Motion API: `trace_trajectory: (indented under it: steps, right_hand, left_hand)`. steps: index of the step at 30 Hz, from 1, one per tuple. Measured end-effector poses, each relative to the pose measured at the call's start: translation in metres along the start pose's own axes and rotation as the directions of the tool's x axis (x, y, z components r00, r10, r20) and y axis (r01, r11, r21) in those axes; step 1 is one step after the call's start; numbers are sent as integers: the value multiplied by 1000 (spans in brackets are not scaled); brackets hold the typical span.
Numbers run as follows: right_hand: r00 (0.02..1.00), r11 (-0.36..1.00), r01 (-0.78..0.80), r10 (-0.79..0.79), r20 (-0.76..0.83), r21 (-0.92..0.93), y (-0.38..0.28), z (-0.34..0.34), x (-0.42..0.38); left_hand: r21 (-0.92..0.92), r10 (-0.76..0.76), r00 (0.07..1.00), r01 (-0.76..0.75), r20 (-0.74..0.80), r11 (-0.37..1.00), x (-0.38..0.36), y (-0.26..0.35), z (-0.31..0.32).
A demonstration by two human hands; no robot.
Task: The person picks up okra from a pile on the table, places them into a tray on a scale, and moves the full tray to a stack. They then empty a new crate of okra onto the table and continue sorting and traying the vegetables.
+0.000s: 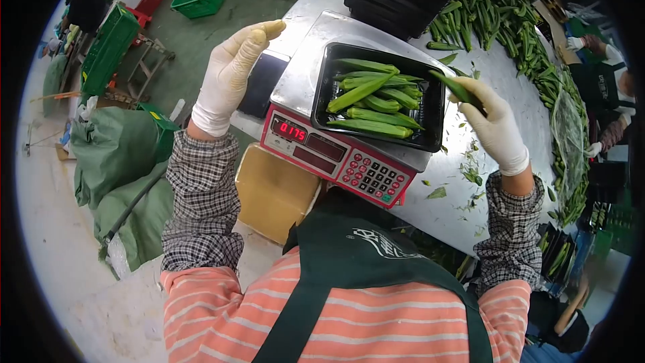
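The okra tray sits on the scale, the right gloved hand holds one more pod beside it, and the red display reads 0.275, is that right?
Not quite. In the head view the scale shows 0.775, not 0.275. The rest holds: the black tray of okra sits on the scale, and the right hand holds an okra pod beside it.

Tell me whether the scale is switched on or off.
On. The scale's red display is lit and shows digits, about 0.775, with the black tray of okra resting on its platform.
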State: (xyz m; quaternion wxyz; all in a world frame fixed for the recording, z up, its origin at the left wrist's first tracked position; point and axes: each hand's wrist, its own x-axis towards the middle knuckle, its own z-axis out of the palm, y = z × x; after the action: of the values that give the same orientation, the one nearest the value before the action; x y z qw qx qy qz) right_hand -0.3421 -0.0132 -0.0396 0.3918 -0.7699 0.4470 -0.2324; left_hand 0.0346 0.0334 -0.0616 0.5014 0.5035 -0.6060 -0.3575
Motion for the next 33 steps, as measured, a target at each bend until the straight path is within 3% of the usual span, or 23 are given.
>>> trace_trajectory:
  steps: [5,6,7,8,9,10,11,12,14,16,19,20,21,22,23,24,25,26,28,29,30,31,33]
  right_hand:
    - [986,988,153,-153,-67,-17,-1,19,9]
    - [988,995,91,-96,-123,-41,3,15,8]
    - [983,998,28,-39,-179,-59,8,11,7]
    - [972,997,-35,18,-235,-71,14,7,6]
    - [970,992,-119,109,-215,-35,24,0,4]
    - [957,972,-236,231,-176,-9,27,1,2]
    - [927,936,-352,351,-133,16,28,3,0]
    - [881,886,-463,464,-92,38,31,6,-3]
    - [849,845,-522,528,-19,118,31,23,-7]
    - [884,856,-460,466,37,236,39,42,-9]
    - [954,906,-250,290,-72,342,71,67,-7]
    - [953,905,-261,298,-62,335,74,64,-8]
    - [915,875,-377,403,-25,303,62,54,-14]
    - [916,850,-339,395,-62,403,60,48,-24]
    - [929,857,-208,323,-178,473,78,51,-35]
    - [863,758,-393,499,-75,521,52,22,-55]
    - [863,762,-317,479,-161,564,80,21,-74]
    - [858,768,-235,452,-243,596,107,19,-91]
    - [690,609,-376,687,-228,698,90,-26,-149]
    - [703,658,-95,576,-417,747,139,-22,-176]
    - [594,569,-60,681,-429,820,146,-37,-209]
    - [440,600,6,717,-541,800,145,-52,-239]
    - [161,698,-113,715,-681,707,187,-77,-316]
  left_hand:
    - [-30,-49,999,50,8,998,-2,-4,3]
    - [-47,-57,998,57,11,997,-2,-3,7]
    - [24,-77,990,75,114,997,-2,8,14]
    - [110,-16,986,-3,168,994,-2,5,24]
    - [63,-56,978,45,199,997,-5,12,42]
    - [217,34,954,-102,296,971,-3,11,57]
    - [302,213,891,-348,402,887,-1,7,74]
    - [281,323,829,-479,457,832,-4,0,93]
    - [263,341,726,-580,598,771,-8,-3,121]
    - [168,378,701,-577,604,800,-5,0,129]
    - [82,416,782,-505,464,859,20,14,114]
    - [104,351,844,-424,406,899,28,17,108]
    - [135,270,931,-309,248,942,34,39,109]
    - [293,324,910,-394,259,871,51,58,101]
    - [322,389,903,-429,182,844,67,56,97]
    - [461,511,838,-536,189,708,86,71,97]
    - [541,611,764,-609,206,579,106,82,96]
    - [538,644,745,-621,177,570,125,94,99]
    - [640,752,611,-686,248,346,171,119,100]
    - [703,711,631,-655,310,275,192,120,93]
    - [754,667,647,-628,369,192,212,122,86]
    - [790,619,660,-605,427,101,233,124,80]
    - [757,470,765,-598,440,264,273,107,64]
